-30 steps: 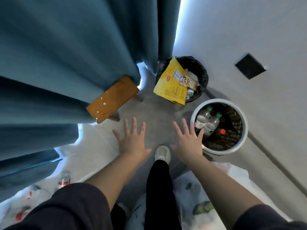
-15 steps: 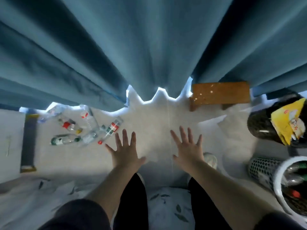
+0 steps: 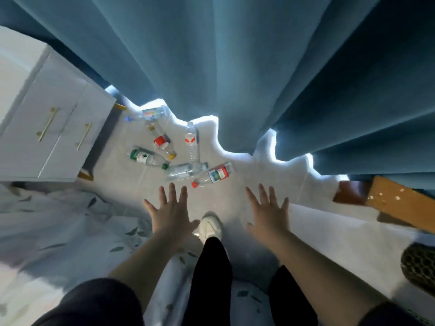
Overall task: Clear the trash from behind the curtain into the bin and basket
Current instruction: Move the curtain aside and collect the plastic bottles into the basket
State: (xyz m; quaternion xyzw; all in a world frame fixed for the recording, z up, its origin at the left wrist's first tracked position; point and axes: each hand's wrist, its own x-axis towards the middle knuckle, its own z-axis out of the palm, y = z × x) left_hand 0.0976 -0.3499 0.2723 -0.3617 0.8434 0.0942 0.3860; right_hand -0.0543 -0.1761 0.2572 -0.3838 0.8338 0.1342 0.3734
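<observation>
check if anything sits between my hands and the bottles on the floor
Nothing visible does. The left hand and right hand hover open over bare floor, and the red-capped bottle lies just ahead of the left hand. The curtain hangs behind the bottles, not in front.

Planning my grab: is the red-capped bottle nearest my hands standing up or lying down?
Lying down: the red-capped bottle rests on its side on the floor, cap pointing toward the left hand, which is not touching it.
</observation>
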